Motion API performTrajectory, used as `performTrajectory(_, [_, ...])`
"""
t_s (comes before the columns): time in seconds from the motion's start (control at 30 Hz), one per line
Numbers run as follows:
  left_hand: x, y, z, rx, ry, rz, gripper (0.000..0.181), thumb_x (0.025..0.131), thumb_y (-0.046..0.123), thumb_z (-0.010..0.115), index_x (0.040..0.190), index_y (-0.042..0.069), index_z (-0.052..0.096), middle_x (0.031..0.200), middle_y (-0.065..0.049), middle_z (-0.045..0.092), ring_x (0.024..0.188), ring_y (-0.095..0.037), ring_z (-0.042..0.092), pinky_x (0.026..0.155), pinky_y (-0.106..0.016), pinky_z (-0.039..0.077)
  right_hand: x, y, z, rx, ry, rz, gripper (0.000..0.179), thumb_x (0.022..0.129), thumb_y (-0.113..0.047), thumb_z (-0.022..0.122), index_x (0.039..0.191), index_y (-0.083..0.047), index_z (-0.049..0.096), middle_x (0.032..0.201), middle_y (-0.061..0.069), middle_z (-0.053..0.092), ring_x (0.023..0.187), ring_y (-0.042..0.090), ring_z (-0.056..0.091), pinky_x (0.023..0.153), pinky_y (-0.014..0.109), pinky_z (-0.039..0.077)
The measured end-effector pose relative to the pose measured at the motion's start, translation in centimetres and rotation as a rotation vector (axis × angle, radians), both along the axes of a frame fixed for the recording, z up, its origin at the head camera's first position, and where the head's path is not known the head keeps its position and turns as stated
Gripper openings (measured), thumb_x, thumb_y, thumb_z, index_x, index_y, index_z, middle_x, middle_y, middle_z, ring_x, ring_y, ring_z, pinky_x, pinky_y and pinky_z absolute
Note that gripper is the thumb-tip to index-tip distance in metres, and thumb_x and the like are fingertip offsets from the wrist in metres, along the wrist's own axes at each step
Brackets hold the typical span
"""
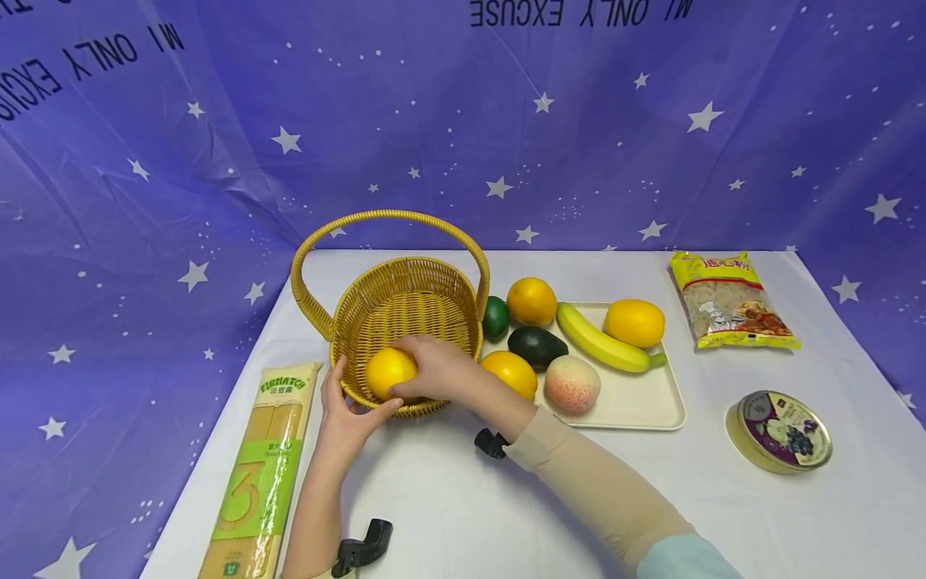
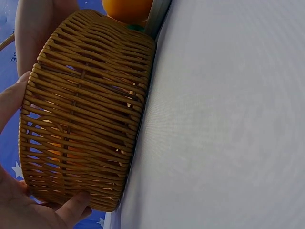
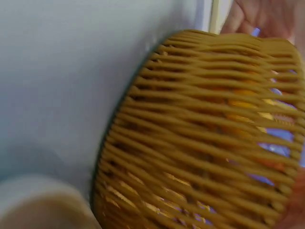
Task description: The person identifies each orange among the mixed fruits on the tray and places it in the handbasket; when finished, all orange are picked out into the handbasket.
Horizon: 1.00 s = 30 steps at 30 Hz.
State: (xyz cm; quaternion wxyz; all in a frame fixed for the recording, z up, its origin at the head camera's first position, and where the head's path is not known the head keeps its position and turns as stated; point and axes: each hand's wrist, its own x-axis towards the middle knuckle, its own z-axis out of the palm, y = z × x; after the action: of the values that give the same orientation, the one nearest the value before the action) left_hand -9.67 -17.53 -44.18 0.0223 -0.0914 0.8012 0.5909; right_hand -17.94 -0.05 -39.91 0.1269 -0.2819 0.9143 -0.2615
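A woven wicker basket point(image 1: 405, 277) with a tall arched handle stands at the left of the table. My right hand point(image 1: 440, 371) reaches over its near rim and holds an orange point(image 1: 388, 372) inside, low in the front part. At the basket's front left, my left hand point(image 1: 346, 422) grips the rim and side wall. The left wrist view shows the left hand's fingers point(image 2: 74, 207) against the woven wall point(image 2: 90, 114). Through the slats in the right wrist view, orange colour shows behind the wicker wall point(image 3: 200, 129); the right hand's fingertips are largely hidden there.
Right of the basket, a cream tray point(image 1: 644, 410) bears a banana point(image 1: 604, 342), a peach point(image 1: 572, 384), a dark avocado point(image 1: 537, 347) and several round fruits. Spaghetti point(image 1: 260, 466) lies at left; a macaroni bag point(image 1: 734, 301) and round tin point(image 1: 780, 432) are at right.
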Motion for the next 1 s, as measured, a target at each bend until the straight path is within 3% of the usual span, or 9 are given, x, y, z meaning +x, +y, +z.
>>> performTrajectory(0.3, [0.0, 0.1, 0.1, -0.014, -0.007, 0.003, 0.112, 0.079, 0.033, 0.081, 0.155, 0.026, -0.002, 0.157, -0.011, -0.010, 0.137, -0.047, 0.024, 0.105, -0.051, 0.035, 1.1, 3.7, 3.4, -0.022, 0.061, -0.041, 0.071, 0.081, -0.050, 0.072, 0.142, -0.021, 0.049, 0.140, 0.003, 0.050, 0.121, 0.021, 0.052, 0.096, 0.041, 0.046])
performTrajectory(0.6, [0.1, 0.0, 0.0, -0.019, -0.010, 0.005, 0.112, 0.079, 0.033, 0.081, 0.156, 0.027, 0.000, 0.158, -0.011, -0.010, 0.136, -0.049, 0.023, 0.105, -0.053, 0.034, 2.3, 9.2, 7.1, -0.164, 0.116, -0.149, 0.068, 0.081, -0.048, 0.074, 0.140, -0.022, 0.051, 0.132, -0.001, 0.054, 0.107, 0.019, 0.057, 0.085, 0.037, 0.051])
performTrajectory(0.67, [0.1, 0.1, 0.0, -0.016, -0.015, 0.006, 0.111, 0.079, 0.033, 0.081, 0.156, 0.027, 0.001, 0.158, -0.010, -0.010, 0.136, -0.049, 0.024, 0.105, -0.053, 0.034, 2.5, 10.7, 7.7, -0.206, 0.099, -0.187, 0.070, 0.081, -0.048, 0.074, 0.141, -0.022, 0.049, 0.134, -0.002, 0.053, 0.112, 0.021, 0.057, 0.086, 0.038, 0.051])
performTrajectory(0.83, [0.2, 0.1, 0.1, -0.005, -0.015, 0.003, 0.111, 0.080, 0.031, 0.080, 0.156, 0.027, 0.000, 0.158, -0.009, -0.011, 0.136, -0.049, 0.024, 0.105, -0.053, 0.035, 2.3, 14.5, 8.4, -0.295, 0.084, -0.293, 0.072, 0.081, -0.046, 0.075, 0.144, -0.025, 0.045, 0.136, 0.001, 0.051, 0.113, 0.025, 0.057, 0.085, 0.039, 0.053])
performTrajectory(1.0, [0.2, 0.2, 0.2, 0.003, -0.008, -0.002, 0.110, 0.081, 0.029, 0.080, 0.156, 0.025, 0.000, 0.158, -0.010, -0.010, 0.137, -0.049, 0.023, 0.106, -0.053, 0.033, 1.5, 19.2, 7.8, -0.312, 0.072, -0.439, 0.074, 0.083, -0.048, 0.072, 0.146, -0.024, 0.042, 0.139, 0.007, 0.050, 0.115, 0.030, 0.055, 0.088, 0.047, 0.051])
